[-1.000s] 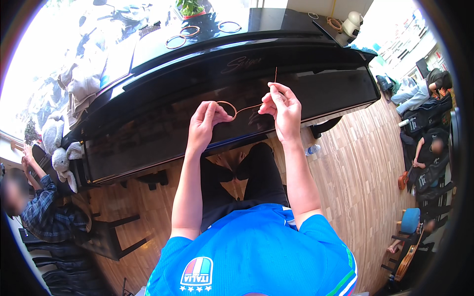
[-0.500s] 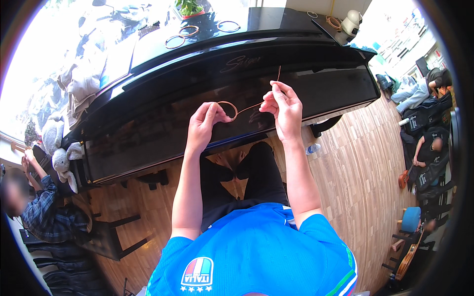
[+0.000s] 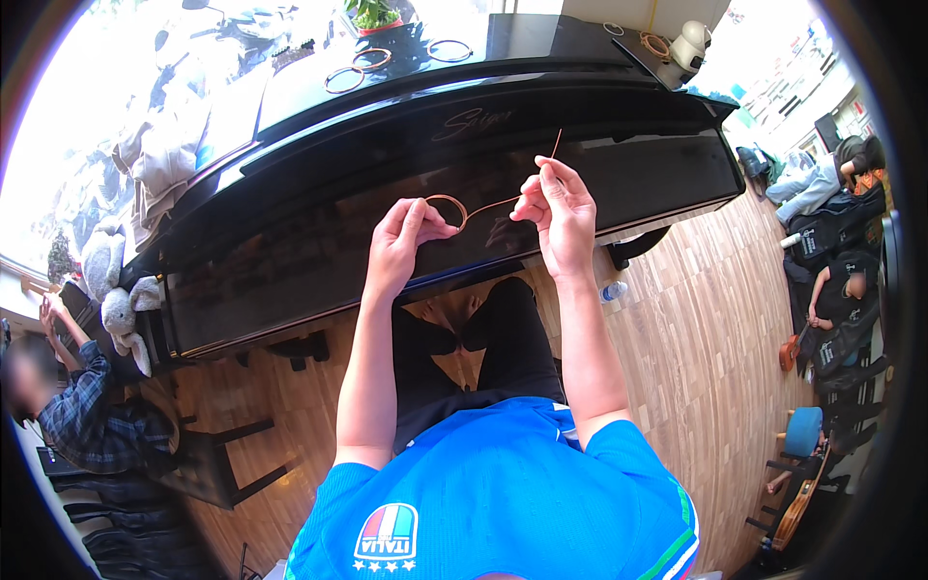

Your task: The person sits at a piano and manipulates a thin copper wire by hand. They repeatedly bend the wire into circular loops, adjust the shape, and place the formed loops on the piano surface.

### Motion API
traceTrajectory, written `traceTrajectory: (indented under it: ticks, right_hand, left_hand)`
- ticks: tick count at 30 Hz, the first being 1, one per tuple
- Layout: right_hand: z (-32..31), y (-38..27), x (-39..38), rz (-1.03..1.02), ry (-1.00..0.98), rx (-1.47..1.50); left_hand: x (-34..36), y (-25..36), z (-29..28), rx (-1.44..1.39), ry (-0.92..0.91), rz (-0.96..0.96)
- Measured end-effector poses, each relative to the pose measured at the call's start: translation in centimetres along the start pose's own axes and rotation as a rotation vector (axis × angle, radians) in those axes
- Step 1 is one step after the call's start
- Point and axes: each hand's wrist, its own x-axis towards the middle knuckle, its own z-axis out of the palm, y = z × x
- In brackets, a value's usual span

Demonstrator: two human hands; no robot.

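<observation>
A coiled copper-coloured string (image 3: 465, 215), like a wound instrument string, is stretched between my two hands above the black piano (image 3: 319, 217). My left hand (image 3: 398, 242) is closed, pinching the round coil between thumb and fingertips. One length runs from the coil to my right hand (image 3: 564, 217). There my thumb and index finger pinch the string, and its thin free end sticks up past the fingertips. The other fingers of that hand are curled loosely. How many turns the coil has is too fine to tell.
On the piano top lie several more coils (image 3: 449, 50), a potted plant (image 3: 375, 17) and a white rounded device (image 3: 690, 46). A grey plush rabbit (image 3: 120, 307) sits at the left end. A bottle (image 3: 613, 291) stands on the wooden floor. People sit at both sides.
My right hand has shifted slightly right, and the string's free end has swung right with it. My left hand holds the coil in almost the same place.
</observation>
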Motion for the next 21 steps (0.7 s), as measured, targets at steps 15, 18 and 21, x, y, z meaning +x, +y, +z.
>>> traceTrajectory:
  ticks: [15,18,21]
  right_hand:
    - [-0.6,1.2,-0.2,0.286,-0.237,-0.686]
    - [0.4,0.7,-0.6,0.329,-0.387,-0.753]
    - [0.2,1.2,-0.6,0.310,-0.388,-0.743]
  left_hand:
    - [-0.1,-0.5,-0.4,-0.003,-0.006,-0.019]
    - [-0.1,-0.5,-0.4,0.049,-0.007,-0.021]
    - [-0.1,-0.3,-0.3,0.096,-0.014,-0.024]
